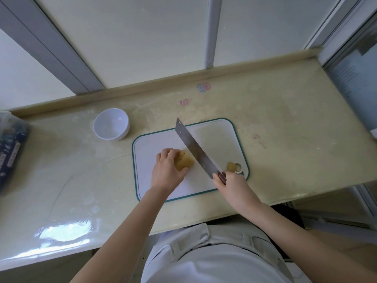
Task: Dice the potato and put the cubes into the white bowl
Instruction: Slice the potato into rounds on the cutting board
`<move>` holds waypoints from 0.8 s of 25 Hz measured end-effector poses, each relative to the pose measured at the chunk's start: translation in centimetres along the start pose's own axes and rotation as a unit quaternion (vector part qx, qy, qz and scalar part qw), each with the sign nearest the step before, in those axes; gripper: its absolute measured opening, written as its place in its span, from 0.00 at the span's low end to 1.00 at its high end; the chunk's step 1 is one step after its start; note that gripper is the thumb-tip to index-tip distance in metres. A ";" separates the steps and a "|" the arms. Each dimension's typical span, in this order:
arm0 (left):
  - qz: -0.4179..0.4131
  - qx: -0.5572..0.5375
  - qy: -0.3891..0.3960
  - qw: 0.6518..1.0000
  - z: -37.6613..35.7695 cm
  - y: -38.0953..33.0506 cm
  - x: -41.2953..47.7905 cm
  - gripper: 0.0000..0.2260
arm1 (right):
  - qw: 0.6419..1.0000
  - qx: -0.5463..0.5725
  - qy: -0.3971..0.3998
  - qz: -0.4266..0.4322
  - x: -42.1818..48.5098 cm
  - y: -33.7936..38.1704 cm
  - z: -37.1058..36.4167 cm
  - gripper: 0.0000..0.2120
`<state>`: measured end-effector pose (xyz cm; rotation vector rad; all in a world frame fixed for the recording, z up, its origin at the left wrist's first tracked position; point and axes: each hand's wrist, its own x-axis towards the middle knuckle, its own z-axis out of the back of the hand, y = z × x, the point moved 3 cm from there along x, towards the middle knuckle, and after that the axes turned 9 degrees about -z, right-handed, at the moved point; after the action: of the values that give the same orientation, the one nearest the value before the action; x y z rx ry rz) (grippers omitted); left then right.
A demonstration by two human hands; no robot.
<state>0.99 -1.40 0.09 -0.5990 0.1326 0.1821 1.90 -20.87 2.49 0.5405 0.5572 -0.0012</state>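
Potato [184, 162] lies under the curled fingers [167, 153] of the left hand [166, 172], which grip its 9 o'clock side and pin it to the cutting board [220, 135] near the board's middle. It looks peeled and yellowish, so I judge it firm and dense but wet and slick on the surface. It is likely to roll unless a flat cut face sits down, so the best hold is from above with fingertips tucked back from the blade.

The right hand [230, 181] wraps the handle of the knife [193, 148]. Its broad blade runs toward 11 o'clock just beside the potato's 3 o'clock side, and I cannot tell whether the edge touches it.

A small offcut [231, 166] rests at the board's 4 o'clock corner, beside the hanging hole. The white bowl [111, 124] stands on the bench [285, 119] at 10 o'clock from the board, apart from it, with no cubes visible inside. A dark package [12, 152] lies at the bench's far 9 o'clock edge.
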 end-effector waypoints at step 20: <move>0.023 0.045 0.003 0.999 0.2 -0.8 1.3 0.22 | 0.999 -0.037 0.026 0.011 -0.7 0.8 0.8 0.19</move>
<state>2.41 -1.77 0.50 -0.5080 0.1605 0.2184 1.84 -20.66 3.78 0.4755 0.6001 0.0551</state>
